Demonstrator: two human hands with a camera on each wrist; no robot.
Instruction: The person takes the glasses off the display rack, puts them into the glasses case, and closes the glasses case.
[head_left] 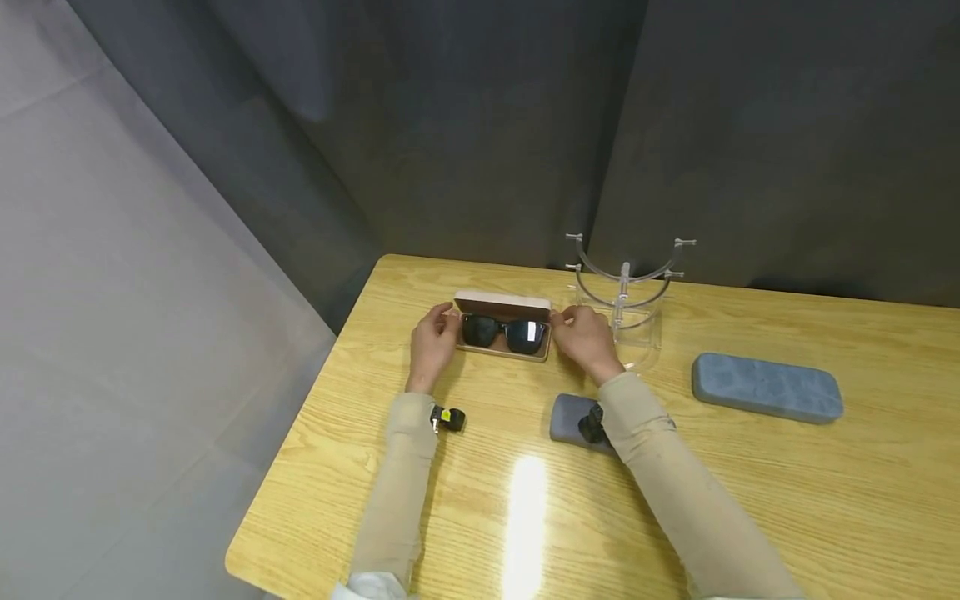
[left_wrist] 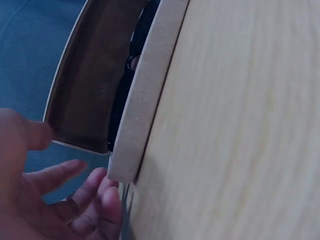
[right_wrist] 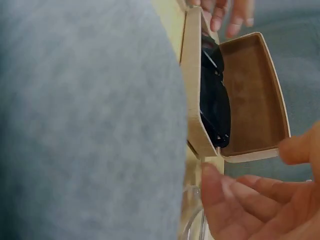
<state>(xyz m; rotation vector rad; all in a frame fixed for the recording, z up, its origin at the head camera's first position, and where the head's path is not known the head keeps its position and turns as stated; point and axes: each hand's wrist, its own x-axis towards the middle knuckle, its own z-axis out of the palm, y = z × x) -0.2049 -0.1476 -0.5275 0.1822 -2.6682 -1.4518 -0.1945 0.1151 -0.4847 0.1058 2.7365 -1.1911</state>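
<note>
A pale glasses case (head_left: 502, 354) with a brown lining lies on the table, its lid (right_wrist: 252, 90) raised. Dark sunglasses (head_left: 504, 333) sit inside, lenses facing up in the head view. At the case's left end is my left hand (head_left: 433, 346), its thumb at the lid's edge and its loosely bent fingers beside the end of the base. My right hand (head_left: 587, 337) is at the opposite end. In the right wrist view, its thumb meets the lid's corner, while the other fingers spread just beyond the base. Neither hand wraps around the case.
A clear glasses stand (head_left: 624, 292) with curved arms rises just beyond my right hand. Under my right wrist lies a grey case (head_left: 572, 417), partly hidden. A blue case (head_left: 767, 387) rests farther right. Dark curtain (head_left: 495, 125) hangs behind the table (head_left: 337, 467).
</note>
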